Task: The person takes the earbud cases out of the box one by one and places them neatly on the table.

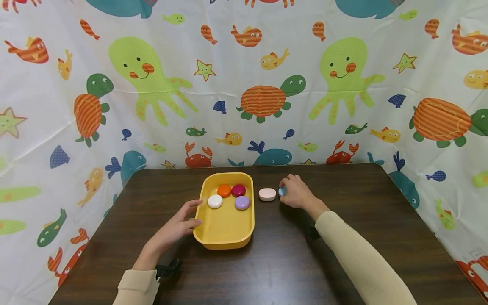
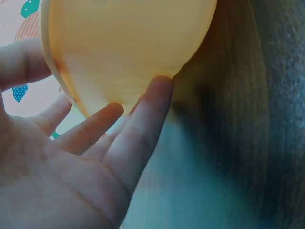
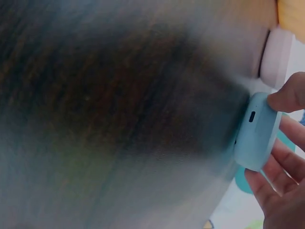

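Observation:
A yellow tray (image 1: 225, 231) stands left of the middle of the table. My left hand (image 1: 178, 225) is at its left side, fingers spread and fairly straight; in the left wrist view the fingertips (image 2: 161, 85) meet the outer wall. Inside lie rounded cases: an orange one (image 1: 224, 190), a magenta one (image 1: 238, 190), a white one (image 1: 215, 201) and a lilac one (image 1: 242, 203). To the tray's right, my right hand (image 1: 299, 194) pinches a light blue earbud case (image 3: 257, 131), which has a small dark port slot. A pale pink case (image 1: 267, 194) lies between tray and hand.
The dark wooden table (image 1: 274, 271) ends at the back against a white curtain (image 1: 236, 89) printed with sea animals. A dark band (image 1: 169, 268) with a device sits on the left wrist.

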Available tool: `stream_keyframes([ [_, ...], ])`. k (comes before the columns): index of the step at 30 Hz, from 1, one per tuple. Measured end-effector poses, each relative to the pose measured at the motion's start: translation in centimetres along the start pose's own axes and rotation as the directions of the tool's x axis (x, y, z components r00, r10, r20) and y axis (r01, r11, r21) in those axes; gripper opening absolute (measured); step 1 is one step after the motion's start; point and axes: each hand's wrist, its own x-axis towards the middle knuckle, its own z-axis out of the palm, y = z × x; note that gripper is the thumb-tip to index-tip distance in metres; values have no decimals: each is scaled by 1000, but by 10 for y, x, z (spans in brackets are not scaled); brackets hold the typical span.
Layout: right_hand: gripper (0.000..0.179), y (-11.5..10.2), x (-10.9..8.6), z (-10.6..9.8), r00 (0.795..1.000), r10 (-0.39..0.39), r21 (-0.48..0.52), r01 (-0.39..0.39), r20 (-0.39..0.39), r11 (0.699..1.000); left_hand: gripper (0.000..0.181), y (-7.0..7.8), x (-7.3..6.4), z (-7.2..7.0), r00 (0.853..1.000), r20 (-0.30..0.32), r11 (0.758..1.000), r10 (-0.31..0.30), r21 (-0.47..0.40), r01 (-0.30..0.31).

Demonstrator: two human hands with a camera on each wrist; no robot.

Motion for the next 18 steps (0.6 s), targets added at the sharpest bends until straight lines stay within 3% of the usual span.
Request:
stream_keyframes([
  [18, 35, -1, -4, 1, 998, 59, 71, -60, 19, 996, 64, -1, 0, 0, 1000, -1, 1000, -3, -6, 3],
])
